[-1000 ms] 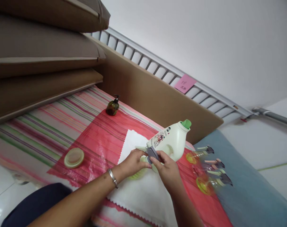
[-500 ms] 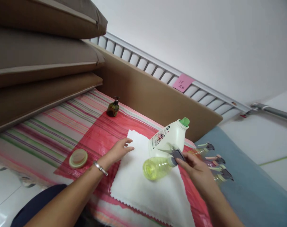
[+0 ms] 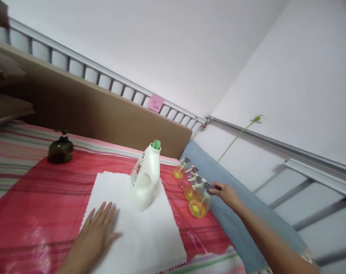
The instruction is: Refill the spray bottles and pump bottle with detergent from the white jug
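I have the right hand (image 3: 226, 194) gripping the sprayer (image 3: 199, 206) by its head, the left hand (image 3: 94, 236) spread open; any sideways nudge could topple the bottles (image 3: 178, 172) just beyond the right.

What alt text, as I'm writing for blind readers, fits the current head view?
A person's right hand holds a yellowish spray bottle by its grey head, beside three other spray bottles. The left hand is spread open over a white cloth, on which stands a white jug with a green spout.
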Demonstrator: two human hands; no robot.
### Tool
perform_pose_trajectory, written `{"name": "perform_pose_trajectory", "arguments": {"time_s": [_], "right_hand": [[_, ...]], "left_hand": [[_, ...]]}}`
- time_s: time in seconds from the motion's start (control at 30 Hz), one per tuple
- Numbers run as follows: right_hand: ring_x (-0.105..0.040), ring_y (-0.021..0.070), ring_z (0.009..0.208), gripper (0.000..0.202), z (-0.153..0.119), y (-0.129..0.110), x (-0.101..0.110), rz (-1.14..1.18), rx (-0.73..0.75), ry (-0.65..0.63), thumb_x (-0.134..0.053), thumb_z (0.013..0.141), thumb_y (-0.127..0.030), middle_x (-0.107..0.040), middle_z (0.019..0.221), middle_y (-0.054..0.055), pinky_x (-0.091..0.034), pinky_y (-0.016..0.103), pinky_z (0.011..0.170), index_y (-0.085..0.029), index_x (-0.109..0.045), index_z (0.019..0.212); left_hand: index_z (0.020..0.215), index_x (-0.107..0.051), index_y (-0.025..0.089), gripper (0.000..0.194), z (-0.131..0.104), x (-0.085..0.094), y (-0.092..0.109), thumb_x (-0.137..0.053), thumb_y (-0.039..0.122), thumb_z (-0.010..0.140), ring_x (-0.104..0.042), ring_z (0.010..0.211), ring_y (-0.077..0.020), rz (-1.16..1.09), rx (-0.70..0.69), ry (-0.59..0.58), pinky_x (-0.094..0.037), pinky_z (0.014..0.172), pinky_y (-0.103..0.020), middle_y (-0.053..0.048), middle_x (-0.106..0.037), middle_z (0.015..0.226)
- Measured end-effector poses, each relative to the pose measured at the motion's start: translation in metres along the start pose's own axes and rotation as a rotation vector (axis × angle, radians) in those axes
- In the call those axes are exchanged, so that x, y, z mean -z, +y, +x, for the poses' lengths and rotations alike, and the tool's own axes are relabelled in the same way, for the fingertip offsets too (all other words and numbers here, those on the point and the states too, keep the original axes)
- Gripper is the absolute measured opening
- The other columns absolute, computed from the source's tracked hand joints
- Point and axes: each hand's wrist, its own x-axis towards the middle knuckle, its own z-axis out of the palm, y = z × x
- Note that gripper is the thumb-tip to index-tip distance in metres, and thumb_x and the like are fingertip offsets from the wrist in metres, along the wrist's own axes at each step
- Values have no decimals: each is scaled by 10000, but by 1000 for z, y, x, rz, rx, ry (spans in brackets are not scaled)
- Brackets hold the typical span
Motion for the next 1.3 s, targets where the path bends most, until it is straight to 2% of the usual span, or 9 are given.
{"name": "perform_pose_trajectory", "arguments": {"time_s": [0.17,0.33,0.47,0.63,0.73,0.93,1.07,1.17,1.3], "right_hand": [[-606,182,871,229,27,45,2,-138,-35,-49,-561,861,-329,-627,1006,35,-516,372,751,-142,-601,987],[-599,197,920,272,39,69,-10,-247,-67,-120,-557,864,-331,-605,1088,53,-514,396,780,-155,-577,1070],[-586,192,951,254,43,74,-16,-336,-78,-147,-531,880,-333,-590,1132,62,-503,401,813,-184,-575,1081],[-588,205,955,282,56,72,-9,-419,-62,-197,-546,870,-339,-590,1126,60,-505,413,809,-168,-567,1093],[-588,204,955,283,63,73,-8,-447,-52,-213,-548,869,-336,-589,1126,61,-506,413,808,-168,-565,1096],[-593,196,942,276,67,82,-16,-492,-47,-213,-545,872,-331,-594,1115,61,-509,409,802,-168,-564,1094],[-601,189,912,259,65,87,-19,-513,-7,-238,-551,869,-330,-609,1075,53,-516,394,780,-158,-578,1061],[-614,151,840,191,70,92,-19,-487,50,-246,-522,888,-313,-640,988,39,-522,351,753,-164,-610,968],[-643,107,656,223,86,98,-18,-392,157,-166,-507,895,-293,-688,756,10,-522,287,649,-139,-659,841]], "left_hand": [[1292,-487,258,623,-11,-23,3,-443,624,790,-404,1276,-328,60,-86,-39,-357,1035,-493,-60,-417,1394],[1291,-466,261,618,-11,-29,-3,-426,628,795,-374,1287,-344,80,-93,-77,-337,1040,-544,-54,-371,1405],[1306,-429,255,621,-10,-25,0,-410,621,804,-349,1295,-346,103,-93,-123,-324,1040,-559,-68,-337,1413],[1319,-345,369,560,-8,-16,5,-419,600,815,-317,1308,-336,94,-89,-182,-302,1032,-578,-55,-293,1434],[1322,-319,394,554,-8,-16,4,-408,608,819,-304,1316,-330,77,-86,-216,-291,1035,-576,-59,-280,1444],[1325,-363,380,566,-9,-23,-1,-450,604,811,-330,1312,-346,71,-75,-163,-293,1036,-574,-69,-329,1448],[1382,-282,353,585,-11,-9,15,-409,567,853,-314,1329,-330,65,-134,-99,-285,1045,-574,-74,-307,1468],[1406,-222,353,626,-16,7,35,-400,579,850,-264,1356,-304,-2,-285,-230,-259,1069,-560,-65,-261,1488],[1414,-250,273,660,-20,18,49,-410,575,849,-194,1380,-303,-32,-252,-347,-183,1095,-570,-107,-228,1497]]}}
